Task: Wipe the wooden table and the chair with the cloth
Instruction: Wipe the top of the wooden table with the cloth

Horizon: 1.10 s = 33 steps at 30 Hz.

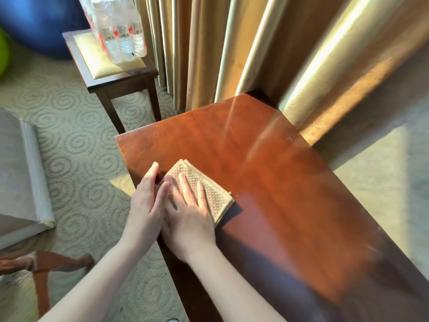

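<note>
Head view: folded cloth [204, 191] lies flat on worktop [278, 182], near its left edge. Right hand [188, 210] presses on cloth, fingers [184, 189] spread flat, gripping nothing. Left hand [146, 201] rests at worktop edge, just beside right hand, fingers straight, holding nothing. Progress, judged: wiping of worktop under way at left side; no telling which parts are already wiped, glare hides any streaks. Chair [44, 266] at lower left, well apart from cloth, not yet being wiped.
</note>
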Each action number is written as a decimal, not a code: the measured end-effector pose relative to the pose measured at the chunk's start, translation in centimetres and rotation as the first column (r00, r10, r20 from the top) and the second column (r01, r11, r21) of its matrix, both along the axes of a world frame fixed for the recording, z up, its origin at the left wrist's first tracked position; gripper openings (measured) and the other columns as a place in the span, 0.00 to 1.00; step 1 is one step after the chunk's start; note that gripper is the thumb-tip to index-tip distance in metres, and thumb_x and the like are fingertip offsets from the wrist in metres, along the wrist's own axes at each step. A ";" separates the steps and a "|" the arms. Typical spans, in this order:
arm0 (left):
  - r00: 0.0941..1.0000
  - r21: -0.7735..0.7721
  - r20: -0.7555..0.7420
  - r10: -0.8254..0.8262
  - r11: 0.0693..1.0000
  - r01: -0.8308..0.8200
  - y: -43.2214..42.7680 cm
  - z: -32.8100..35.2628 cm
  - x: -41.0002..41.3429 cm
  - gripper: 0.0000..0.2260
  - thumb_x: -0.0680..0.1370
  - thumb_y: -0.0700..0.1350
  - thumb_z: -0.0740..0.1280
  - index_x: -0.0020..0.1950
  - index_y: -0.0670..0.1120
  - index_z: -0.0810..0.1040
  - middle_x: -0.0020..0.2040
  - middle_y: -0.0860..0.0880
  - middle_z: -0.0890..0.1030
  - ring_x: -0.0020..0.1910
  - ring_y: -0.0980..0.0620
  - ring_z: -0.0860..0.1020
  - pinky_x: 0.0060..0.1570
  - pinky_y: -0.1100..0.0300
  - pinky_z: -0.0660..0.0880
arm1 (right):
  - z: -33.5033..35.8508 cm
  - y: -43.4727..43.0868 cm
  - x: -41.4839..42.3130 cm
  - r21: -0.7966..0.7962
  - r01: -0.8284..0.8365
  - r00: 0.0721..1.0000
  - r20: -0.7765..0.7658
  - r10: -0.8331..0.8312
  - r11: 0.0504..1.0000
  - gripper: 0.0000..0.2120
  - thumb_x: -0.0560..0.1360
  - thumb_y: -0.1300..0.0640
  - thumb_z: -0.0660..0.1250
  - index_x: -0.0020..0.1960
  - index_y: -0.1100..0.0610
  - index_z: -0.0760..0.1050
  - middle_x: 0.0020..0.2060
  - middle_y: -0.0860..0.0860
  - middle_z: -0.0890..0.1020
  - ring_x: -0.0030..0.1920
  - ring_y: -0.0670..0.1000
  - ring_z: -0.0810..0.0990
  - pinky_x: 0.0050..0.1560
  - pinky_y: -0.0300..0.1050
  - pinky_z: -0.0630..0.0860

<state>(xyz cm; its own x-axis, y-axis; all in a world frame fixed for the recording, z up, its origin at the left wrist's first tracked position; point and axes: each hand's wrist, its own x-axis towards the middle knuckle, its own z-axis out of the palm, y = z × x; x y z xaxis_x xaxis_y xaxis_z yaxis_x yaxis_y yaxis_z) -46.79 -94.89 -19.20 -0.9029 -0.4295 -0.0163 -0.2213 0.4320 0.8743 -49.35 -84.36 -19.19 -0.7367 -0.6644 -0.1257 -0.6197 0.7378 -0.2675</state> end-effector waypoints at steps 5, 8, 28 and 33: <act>0.998 -0.043 0.049 -0.047 0.998 0.049 -0.1 0.9 0.1 0.27 0.78 0.56 0.53 0.75 0.47 0.61 0.74 0.48 0.66 0.73 0.55 0.63 0.71 0.59 0.57 | 0.1 6.0 2.6 -0.002 -0.258 0.966 -0.007 0.258 0.966 0.31 0.75 0.46 0.54 0.77 0.44 0.50 0.78 0.44 0.50 0.78 0.51 0.41 0.74 0.60 0.32; 0.995 -0.088 0.071 -0.073 0.993 0.079 -0.1 0.7 0.3 0.25 0.78 0.54 0.55 0.75 0.48 0.60 0.74 0.48 0.66 0.73 0.54 0.62 0.72 0.59 0.56 | -0.5 12.6 -1.2 0.051 -0.083 0.992 -0.090 0.088 0.995 0.31 0.71 0.49 0.55 0.75 0.46 0.60 0.76 0.46 0.59 0.77 0.50 0.49 0.74 0.60 0.41; 0.968 -0.187 0.179 -0.173 0.960 0.207 -1.0 0.5 0.3 0.28 0.77 0.58 0.53 0.74 0.47 0.62 0.76 0.50 0.62 0.76 0.56 0.56 0.74 0.58 0.52 | 0.3 3.8 9.3 -0.010 0.059 0.996 0.068 -0.058 0.998 0.31 0.73 0.44 0.57 0.75 0.46 0.60 0.76 0.44 0.61 0.77 0.49 0.51 0.71 0.58 0.48; 0.981 0.008 0.167 -0.098 0.995 0.098 -1.0 3.4 -0.1 0.17 0.81 0.49 0.57 0.67 0.45 0.73 0.66 0.50 0.74 0.69 0.52 0.69 0.67 0.60 0.60 | 6.6 5.1 5.9 -0.270 0.593 0.615 0.760 -0.210 0.759 0.17 0.80 0.50 0.55 0.67 0.47 0.71 0.72 0.41 0.64 0.74 0.43 0.52 0.73 0.41 0.54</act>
<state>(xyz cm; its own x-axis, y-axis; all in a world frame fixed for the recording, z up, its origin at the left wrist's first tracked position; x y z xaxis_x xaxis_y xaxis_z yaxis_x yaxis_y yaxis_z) -46.94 -95.88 -15.77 -0.9252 -0.3392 -0.1701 -0.3205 0.4585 0.8289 -43.48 -79.22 -12.62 -0.7810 -0.4274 -0.4554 0.1956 0.5250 -0.8283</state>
